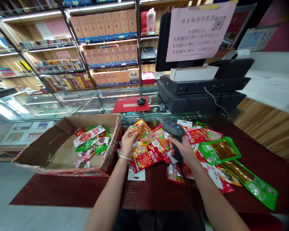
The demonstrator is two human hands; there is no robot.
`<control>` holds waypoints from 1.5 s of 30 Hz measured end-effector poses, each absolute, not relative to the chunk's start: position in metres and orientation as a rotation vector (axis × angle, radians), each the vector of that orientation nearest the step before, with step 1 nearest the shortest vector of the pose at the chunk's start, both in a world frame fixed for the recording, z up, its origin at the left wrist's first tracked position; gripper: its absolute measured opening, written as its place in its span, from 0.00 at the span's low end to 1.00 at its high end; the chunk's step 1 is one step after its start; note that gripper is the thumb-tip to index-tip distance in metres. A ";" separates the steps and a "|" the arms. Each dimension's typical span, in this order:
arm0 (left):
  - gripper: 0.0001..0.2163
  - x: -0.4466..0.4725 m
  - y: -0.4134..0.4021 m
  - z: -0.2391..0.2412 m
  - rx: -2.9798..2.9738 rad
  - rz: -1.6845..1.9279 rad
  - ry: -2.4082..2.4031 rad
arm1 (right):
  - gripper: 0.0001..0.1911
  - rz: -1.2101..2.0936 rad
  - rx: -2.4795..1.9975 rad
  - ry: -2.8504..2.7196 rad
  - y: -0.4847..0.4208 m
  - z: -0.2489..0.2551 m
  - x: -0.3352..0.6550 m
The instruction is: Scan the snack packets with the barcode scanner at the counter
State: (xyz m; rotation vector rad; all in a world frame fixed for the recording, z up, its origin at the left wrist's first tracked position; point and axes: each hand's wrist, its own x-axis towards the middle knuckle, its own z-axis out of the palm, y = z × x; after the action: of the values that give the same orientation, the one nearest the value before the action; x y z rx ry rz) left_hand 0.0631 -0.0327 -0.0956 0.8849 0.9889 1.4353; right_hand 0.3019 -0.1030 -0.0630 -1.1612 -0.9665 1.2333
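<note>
My left hand (128,141) pinches an orange snack packet (142,129) and holds it up over a heap of snack packets (207,150). My right hand (184,148) is wrapped round the grip of a dark handheld barcode scanner (173,131), whose head points left toward the orange packet. The heap of red, green and orange packets lies on a dark red table (156,192) under and to the right of both hands.
An open cardboard box (62,150) holding several snack packets stands at the left on the table. Behind are a glass counter (62,102), a red mouse pad with a mouse (141,101), a till with a monitor (202,86) and shelves of boxed goods (110,48).
</note>
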 end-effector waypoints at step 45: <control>0.07 -0.088 -0.071 0.052 1.894 2.053 1.542 | 0.20 1.288 -1.000 -1.262 -0.096 0.023 0.222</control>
State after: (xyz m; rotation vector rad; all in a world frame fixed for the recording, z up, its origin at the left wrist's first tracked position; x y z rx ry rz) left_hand -0.0878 -0.0706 0.0523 1.8944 1.5423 2.0532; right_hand 0.2220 -0.0964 0.0226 -1.0005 -1.2621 1.2878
